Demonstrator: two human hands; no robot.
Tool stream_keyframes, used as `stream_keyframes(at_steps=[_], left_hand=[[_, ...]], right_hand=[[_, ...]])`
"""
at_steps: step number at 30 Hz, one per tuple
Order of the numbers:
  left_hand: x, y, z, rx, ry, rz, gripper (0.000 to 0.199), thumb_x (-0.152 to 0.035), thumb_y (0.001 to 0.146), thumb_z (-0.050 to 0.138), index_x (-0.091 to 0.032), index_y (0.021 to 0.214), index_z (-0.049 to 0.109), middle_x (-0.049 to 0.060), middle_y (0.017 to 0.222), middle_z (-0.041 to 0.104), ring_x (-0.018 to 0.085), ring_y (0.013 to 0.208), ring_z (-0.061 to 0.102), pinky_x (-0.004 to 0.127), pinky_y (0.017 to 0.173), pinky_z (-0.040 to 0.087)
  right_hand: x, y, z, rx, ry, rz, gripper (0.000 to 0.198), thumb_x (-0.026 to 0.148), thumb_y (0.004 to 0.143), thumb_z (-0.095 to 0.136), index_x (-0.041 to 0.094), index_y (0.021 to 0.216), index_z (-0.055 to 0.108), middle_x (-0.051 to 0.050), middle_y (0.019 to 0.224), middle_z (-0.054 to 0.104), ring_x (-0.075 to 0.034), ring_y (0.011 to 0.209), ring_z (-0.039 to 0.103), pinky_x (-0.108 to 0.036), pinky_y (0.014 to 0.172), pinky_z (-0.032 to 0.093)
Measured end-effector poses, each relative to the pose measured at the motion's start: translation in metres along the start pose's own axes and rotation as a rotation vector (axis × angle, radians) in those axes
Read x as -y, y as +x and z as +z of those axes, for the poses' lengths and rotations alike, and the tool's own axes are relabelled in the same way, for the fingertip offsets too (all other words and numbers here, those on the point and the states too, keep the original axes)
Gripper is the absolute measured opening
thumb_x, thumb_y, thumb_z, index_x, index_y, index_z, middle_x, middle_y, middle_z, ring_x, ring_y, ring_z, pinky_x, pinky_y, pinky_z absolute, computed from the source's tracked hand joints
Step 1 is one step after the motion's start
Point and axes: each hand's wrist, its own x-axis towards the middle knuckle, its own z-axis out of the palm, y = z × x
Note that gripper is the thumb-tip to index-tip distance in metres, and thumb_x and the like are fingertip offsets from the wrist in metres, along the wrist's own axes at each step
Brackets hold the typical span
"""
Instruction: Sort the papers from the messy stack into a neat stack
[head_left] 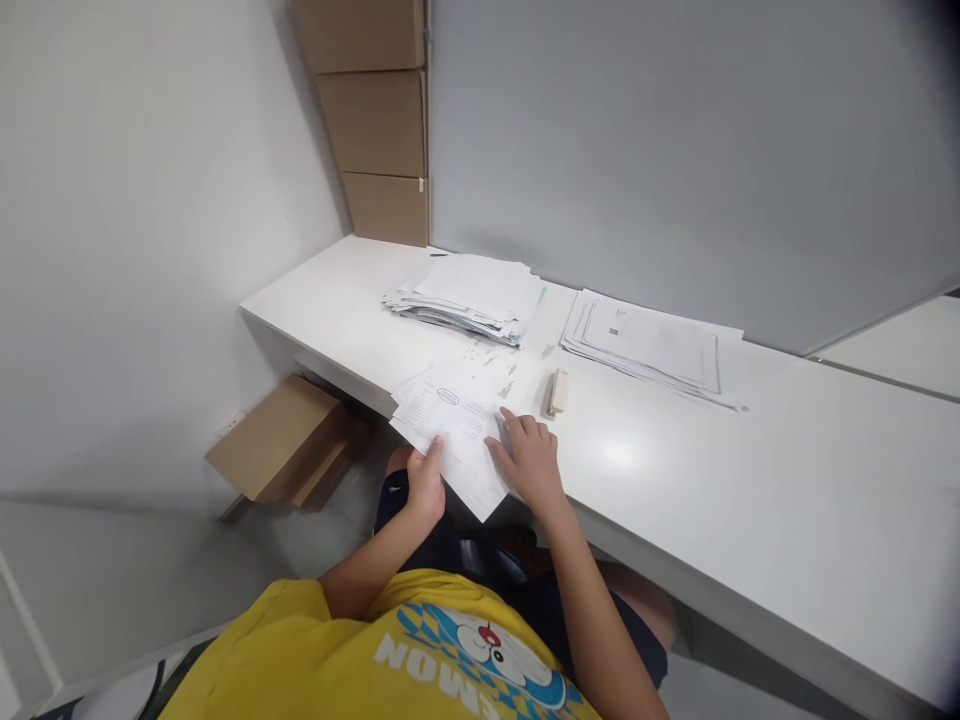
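Observation:
Printed paper sheets (461, 440) lie partly on the desk and stick out over its front edge toward my lap. My left hand (426, 482) grips their near left side, thumb on top and the other fingers hidden underneath. At the right side of the sheets rests my right hand (527, 455), fingers apart, with fingertips touching the paper's edge. A beige stapler (556, 393) stands on the desk just beyond the right hand. How many sheets are held I cannot tell.
Behind the sheets is a thick, uneven paper stack (472, 290). A flatter paper pile (652, 345) lies to its right against the grey partition (675, 180). Cardboard boxes (382, 120) rise at the back left corner; another carton (277, 440) sits below the white desk (750, 480).

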Motion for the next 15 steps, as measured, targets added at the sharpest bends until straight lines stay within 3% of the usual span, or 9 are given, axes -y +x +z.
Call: stream_keyframes(at_steps=[4,8,11,15], left_hand=[[-0.002,0.007,-0.008,-0.032,0.018,-0.009,0.041,-0.033,0.076,0.083,-0.017,0.112,0.07,0.012,0.119,0.073,0.028,0.121,0.064,0.041,0.11,0.048],[-0.004,0.018,-0.012,-0.133,0.059,-0.071,0.035,-0.036,0.08,0.08,-0.016,0.106,0.069,0.011,0.112,0.075,0.028,0.111,0.07,0.043,0.104,0.052],[-0.004,0.028,-0.01,-0.189,0.007,-0.084,0.031,-0.036,0.084,0.076,-0.015,0.105,0.069,0.012,0.117,0.073,0.027,0.113,0.069,0.04,0.104,0.052],[-0.005,0.039,-0.008,-0.22,-0.047,-0.112,0.036,-0.046,0.089,0.069,-0.015,0.107,0.068,0.015,0.123,0.071,0.029,0.115,0.068,0.041,0.1,0.055]], right_hand=[[0.02,-0.004,0.001,-0.029,0.053,-0.134,0.058,0.053,0.092,0.051,0.019,0.139,0.05,-0.018,0.139,0.055,-0.036,0.125,0.051,-0.055,0.103,0.039],[0.052,-0.012,0.012,0.062,0.065,-0.349,0.07,0.049,0.09,0.053,0.018,0.151,0.036,-0.017,0.153,0.045,-0.035,0.143,0.038,-0.058,0.116,0.027],[0.055,-0.005,0.019,0.079,0.049,-0.302,0.065,0.037,0.093,0.048,0.013,0.152,0.034,-0.02,0.149,0.049,-0.034,0.139,0.045,-0.056,0.113,0.034],[0.031,0.025,0.013,0.079,0.024,-0.214,0.05,0.028,0.096,0.042,0.011,0.143,0.048,-0.019,0.128,0.066,-0.032,0.118,0.062,-0.05,0.1,0.045]])
